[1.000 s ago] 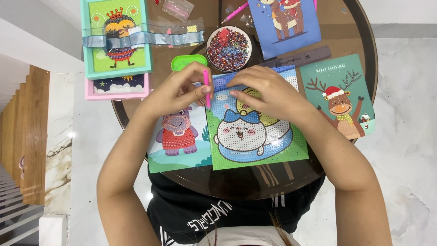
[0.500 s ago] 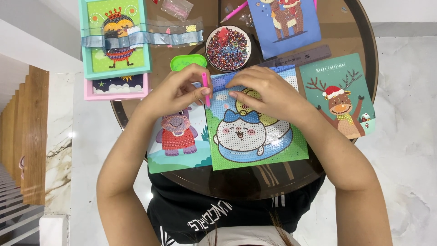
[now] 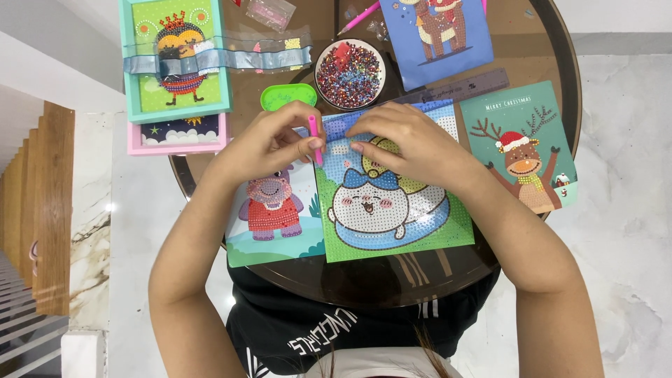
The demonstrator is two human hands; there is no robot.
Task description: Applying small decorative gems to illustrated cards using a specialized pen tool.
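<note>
A bead-art card [image 3: 392, 210] with a white round creature and a blue bow lies on the round brown table [image 3: 546, 49] in front of me. My left hand [image 3: 269, 140] grips a pink applicator pen [image 3: 314, 138], its tip at the card's upper left corner. My right hand [image 3: 413, 143] rests on the card's upper part with fingers bent, pinching at its top edge; whether it holds something small I cannot tell. A round dish of mixed beads [image 3: 348, 73] stands just beyond both hands.
A green tray [image 3: 287, 96] lies by the dish. A hippo card [image 3: 273, 213] lies left, a reindeer card [image 3: 521, 150] right, a blue deer card [image 3: 437, 35] and a grey ruler [image 3: 465, 86] beyond. Framed pictures [image 3: 178, 63] overhang the table's left edge.
Both hands stay at the card's top edge; my left hand with the pink pen has shifted only slightly. Nothing else moved.
</note>
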